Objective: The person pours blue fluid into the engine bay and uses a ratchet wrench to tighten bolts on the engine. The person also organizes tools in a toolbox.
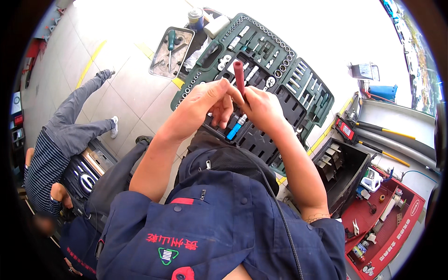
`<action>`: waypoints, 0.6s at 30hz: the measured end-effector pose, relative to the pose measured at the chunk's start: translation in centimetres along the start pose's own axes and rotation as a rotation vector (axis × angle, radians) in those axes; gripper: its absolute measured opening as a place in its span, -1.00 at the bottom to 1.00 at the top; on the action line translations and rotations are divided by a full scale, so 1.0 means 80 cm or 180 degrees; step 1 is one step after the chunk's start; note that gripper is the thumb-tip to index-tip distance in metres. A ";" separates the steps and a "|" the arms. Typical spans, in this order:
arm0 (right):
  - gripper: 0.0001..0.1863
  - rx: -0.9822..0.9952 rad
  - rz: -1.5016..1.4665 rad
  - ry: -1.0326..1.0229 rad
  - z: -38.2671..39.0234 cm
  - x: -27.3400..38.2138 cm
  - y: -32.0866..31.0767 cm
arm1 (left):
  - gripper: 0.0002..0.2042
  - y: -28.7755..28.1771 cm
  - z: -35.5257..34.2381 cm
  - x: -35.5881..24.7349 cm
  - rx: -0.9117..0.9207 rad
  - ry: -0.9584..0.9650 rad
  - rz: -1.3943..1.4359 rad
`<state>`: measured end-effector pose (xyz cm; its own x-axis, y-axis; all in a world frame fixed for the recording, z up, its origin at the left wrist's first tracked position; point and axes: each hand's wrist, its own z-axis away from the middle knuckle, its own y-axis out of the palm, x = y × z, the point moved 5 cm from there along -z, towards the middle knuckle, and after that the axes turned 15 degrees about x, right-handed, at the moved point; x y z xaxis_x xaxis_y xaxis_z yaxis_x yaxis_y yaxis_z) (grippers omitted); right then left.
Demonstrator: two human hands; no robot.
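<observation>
My right hand is closed round a red-handled tool, which stands upright out of the top of the fist. Below that hand a silver piece with a blue socket shows; whether it joins the red handle is hidden by my fingers. My left hand is beside it, fingers loosely bent and apart, the index finger reaching to the tool at my right hand. Beneath both hands lies an opened green tool case with sockets, ratchets and bits in its moulded slots.
Beyond the case's left side are a metal tray with a green-handled screwdriver and a spray can. To the right stand a black open box and a red tool cart. Another person crouches at the left.
</observation>
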<state>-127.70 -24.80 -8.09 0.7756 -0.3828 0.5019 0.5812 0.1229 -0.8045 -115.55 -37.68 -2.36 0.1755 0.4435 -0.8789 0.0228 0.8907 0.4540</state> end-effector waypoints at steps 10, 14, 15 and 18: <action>-0.61 0.0154 -0.2899 0.2108 -0.013 -0.144 0.122 | -0.61 -0.047 0.014 0.239 -0.0444 -0.1900 -0.3061; -0.63 -0.0095 -0.2733 0.2189 -0.020 -0.139 0.126 | -0.59 -0.034 0.001 0.263 -0.0434 -0.1938 -0.3317; -0.63 -0.0004 -0.2586 0.2231 -0.022 -0.132 0.124 | -0.59 -0.034 -0.003 0.264 -0.0446 -0.1906 -0.3402; -0.57 0.0034 -0.2291 0.2345 -0.025 -0.118 0.132 | -0.58 -0.037 -0.006 0.268 -0.0495 -0.1884 -0.3529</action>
<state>-129.37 -21.77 -21.95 -0.0985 -0.8349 0.5415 0.8534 -0.3508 -0.3856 -112.32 -30.74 -22.61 0.5492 -0.6226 -0.5575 0.3307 0.7745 -0.5392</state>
